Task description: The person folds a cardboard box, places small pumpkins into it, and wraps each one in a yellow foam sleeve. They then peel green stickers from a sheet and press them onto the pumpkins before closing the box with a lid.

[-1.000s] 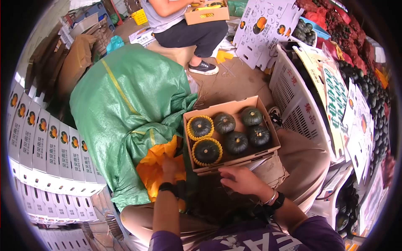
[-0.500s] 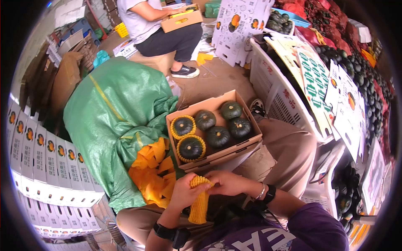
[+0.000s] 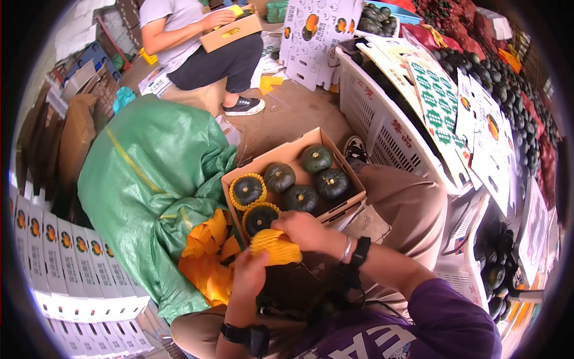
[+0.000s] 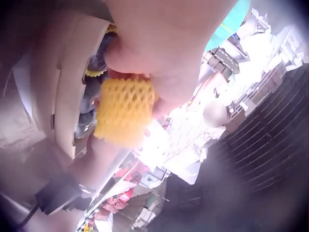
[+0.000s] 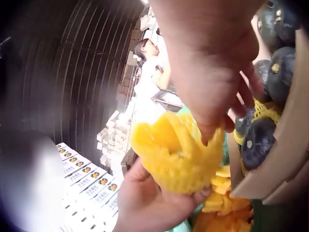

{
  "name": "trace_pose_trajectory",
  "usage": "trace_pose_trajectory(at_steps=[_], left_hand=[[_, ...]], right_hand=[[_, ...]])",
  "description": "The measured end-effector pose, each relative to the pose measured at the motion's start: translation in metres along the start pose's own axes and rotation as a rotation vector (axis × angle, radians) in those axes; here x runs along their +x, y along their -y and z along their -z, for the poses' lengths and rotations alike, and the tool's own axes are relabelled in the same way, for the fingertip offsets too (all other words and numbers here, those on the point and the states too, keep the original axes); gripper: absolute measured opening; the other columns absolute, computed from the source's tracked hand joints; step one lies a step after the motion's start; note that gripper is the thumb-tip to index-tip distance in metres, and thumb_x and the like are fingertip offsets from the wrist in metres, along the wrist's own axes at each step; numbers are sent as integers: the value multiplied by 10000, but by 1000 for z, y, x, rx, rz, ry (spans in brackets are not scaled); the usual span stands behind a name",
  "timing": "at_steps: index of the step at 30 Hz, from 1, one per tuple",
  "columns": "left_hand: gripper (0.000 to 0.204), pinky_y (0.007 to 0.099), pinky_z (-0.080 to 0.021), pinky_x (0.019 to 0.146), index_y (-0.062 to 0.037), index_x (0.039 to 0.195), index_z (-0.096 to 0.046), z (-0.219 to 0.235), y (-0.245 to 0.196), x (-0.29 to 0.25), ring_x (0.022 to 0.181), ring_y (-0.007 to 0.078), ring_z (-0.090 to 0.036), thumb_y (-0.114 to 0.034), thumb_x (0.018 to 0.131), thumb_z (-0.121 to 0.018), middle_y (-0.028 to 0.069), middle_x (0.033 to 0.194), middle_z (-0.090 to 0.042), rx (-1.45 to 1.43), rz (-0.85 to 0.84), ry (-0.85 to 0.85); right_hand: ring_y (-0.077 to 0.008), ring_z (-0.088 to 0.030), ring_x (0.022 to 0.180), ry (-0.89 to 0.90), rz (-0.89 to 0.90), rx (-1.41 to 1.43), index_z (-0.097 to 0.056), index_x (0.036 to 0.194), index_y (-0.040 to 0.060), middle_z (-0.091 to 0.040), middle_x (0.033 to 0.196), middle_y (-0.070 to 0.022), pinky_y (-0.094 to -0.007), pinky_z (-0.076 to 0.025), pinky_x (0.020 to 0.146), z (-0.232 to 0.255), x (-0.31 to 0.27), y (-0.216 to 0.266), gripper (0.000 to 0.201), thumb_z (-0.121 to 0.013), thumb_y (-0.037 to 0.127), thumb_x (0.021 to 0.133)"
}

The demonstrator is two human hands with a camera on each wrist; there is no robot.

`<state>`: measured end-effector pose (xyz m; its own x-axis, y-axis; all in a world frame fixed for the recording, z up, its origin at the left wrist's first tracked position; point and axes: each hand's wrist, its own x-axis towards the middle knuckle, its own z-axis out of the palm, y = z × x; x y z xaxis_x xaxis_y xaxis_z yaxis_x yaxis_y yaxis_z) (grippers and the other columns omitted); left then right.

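Observation:
A yellow foam net sleeve [image 3: 278, 249] is stretched between both hands, its mouth held open in the right wrist view. My left hand [image 3: 249, 274] grips it from below, with the palm under it and fingers curled round [image 5: 154, 205]. My right hand [image 3: 306, 231] pinches its rim from above. Just beyond the hands stands a cardboard box [image 3: 338, 214] of dark green pumpkins [image 3: 332, 183] in two rows. The two at its left end wear yellow nets; the nearer netted pumpkin [image 3: 260, 220] is partly hidden by the sleeve and right hand.
A green woven sack [image 3: 143, 155] bulges at left, with orange-yellow net sleeves [image 3: 206, 269] spilling from its mouth. White printed cartons [image 3: 72, 251] line the far left. A white plastic crate [image 3: 382, 128] stands at right. Ahead, another person [image 3: 179, 45] sits holding a box.
My left hand came out of the sack's mouth with a yellow net sleeve, and the right hand took hold of it too. Both hands then moved up toward the box, and the sleeve opened.

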<state>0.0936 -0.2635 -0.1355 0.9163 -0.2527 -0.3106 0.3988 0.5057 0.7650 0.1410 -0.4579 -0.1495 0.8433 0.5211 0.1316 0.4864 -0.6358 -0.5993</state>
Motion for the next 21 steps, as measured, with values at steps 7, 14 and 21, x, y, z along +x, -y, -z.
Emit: trace_pose_trajectory(at_steps=[7,14,21], left_hand=[[314,313,-488,853,25,1155,-514,14,-16,25,961,207,-613,37,842,-492,118,1066,-614,380,-249,-122],[669,346,-452,936,-42,1302,-381,-4,-4,3,1112,215,-532,76,709,-666,85,1201,-528,192,-103,32],[735,381,-430,973,14,1328,-345,-4,-8,-37,1125,257,-537,-146,706,-702,132,1228,-528,-245,82,354]], right_hand=[[-390,-494,1073,345,-390,-331,-466,1271,178,-513,1132,-230,-470,-433,873,19,45,-71,777,-773,391,589],[-372,-461,1080,-43,36,-325,-470,1254,216,-444,1206,-175,-461,-456,850,36,-1,84,696,-783,276,635],[-167,-603,942,157,-583,1982,-533,1180,72,-614,1017,-36,-300,-478,841,-6,-24,42,298,-565,176,902]])
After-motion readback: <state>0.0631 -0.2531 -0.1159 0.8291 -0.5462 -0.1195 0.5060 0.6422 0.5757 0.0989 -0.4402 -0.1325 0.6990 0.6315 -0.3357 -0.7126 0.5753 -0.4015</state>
